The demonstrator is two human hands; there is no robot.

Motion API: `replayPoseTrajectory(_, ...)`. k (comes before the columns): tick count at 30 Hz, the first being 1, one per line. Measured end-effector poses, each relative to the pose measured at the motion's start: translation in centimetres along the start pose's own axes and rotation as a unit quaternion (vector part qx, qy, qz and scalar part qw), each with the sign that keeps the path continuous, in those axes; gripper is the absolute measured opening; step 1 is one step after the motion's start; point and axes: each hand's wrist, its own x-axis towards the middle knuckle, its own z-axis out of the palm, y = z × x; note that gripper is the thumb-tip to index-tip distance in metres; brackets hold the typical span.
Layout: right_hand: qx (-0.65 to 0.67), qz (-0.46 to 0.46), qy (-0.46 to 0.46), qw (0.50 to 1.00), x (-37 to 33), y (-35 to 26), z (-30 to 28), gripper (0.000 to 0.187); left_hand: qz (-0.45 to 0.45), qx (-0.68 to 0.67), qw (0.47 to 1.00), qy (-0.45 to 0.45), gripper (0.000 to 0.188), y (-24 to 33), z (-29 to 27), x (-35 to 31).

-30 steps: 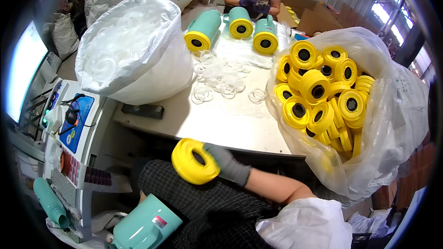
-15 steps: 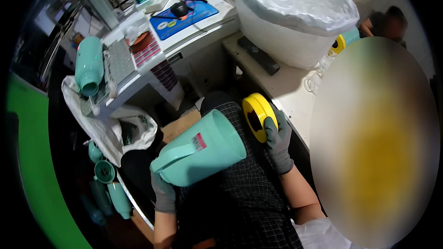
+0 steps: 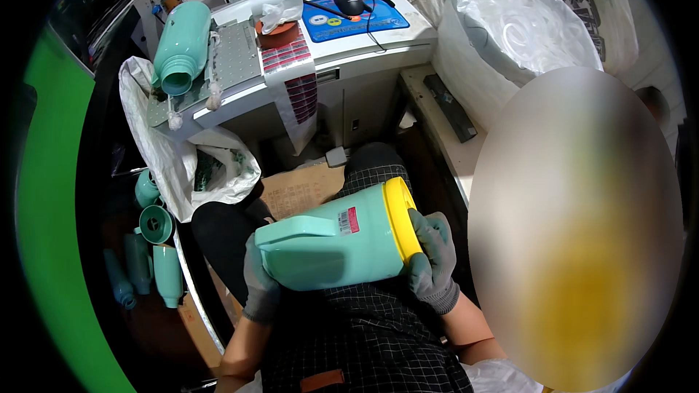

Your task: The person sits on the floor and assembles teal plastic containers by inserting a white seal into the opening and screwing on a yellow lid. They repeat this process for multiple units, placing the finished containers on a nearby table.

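A teal plastic jug (image 3: pixel 320 255) with a side handle and a small red-and-white sticker lies sideways above my lap. At its wide mouth sits a yellow threaded ring (image 3: pixel 401 220), flush against the rim as far as I can see. My left hand (image 3: pixel 260 284), in a grey glove, is closed around the jug's base end, below the handle. My right hand (image 3: pixel 435 260), gloved too, grips the ring from the right, fingers bent over its outer face. Whether the ring's thread is engaged is hidden.
Ahead, a white table (image 3: pixel 408 40) holds another teal vessel (image 3: pixel 182 44), a blue mat (image 3: pixel 357 16) and a strip of red stickers (image 3: pixel 301 98). A big white bag (image 3: pixel 510 36) of pale rings stands at right. More teal vessels (image 3: pixel 167 276) lie lower left. A blurred patch covers the right.
My right hand has brought the yellow ring from beside the jug onto its mouth. The jug has turned more level, and the whole view has shifted.
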Motion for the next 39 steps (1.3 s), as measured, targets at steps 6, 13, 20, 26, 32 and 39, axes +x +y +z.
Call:
replayPoseTrajectory(6,0.164,0.201,0.135,0.956,-0.4,-0.1,1.2,0.042,0.035,0.006,0.997,0.071,0.022,7.4,4.0,0.4)
replayPoseTrajectory(13,0.547,0.462,0.202,0.668,-3.1,4.6,-2.2,0.05,0.443,0.294,0.847,-0.002,0.048,12.2,9.0,-0.5)
replayPoseTrajectory(20,0.379,0.17,0.471,0.778,-5.4,8.9,-23.7,0.072,0.351,0.2,0.893,-0.201,0.068,11.8,12.7,0.5)
replayPoseTrajectory(26,0.422,0.062,0.714,0.555,-6.9,11.5,-48.2,0.046,0.231,0.3,0.889,-0.257,0.068,9.9,14.1,0.3)
replayPoseTrajectory(32,0.335,-0.021,0.486,0.807,-5.0,17.6,-47.7,0.035,0.207,0.33,0.91,-0.142,0.064,9.2,9.1,0.8)
replayPoseTrajectory(39,0.336,0.387,0.333,0.792,-1.2,11.9,-3.2,0.041,0.251,0.421,0.856,0.162,0.05,9.5,-0.4,3.3)
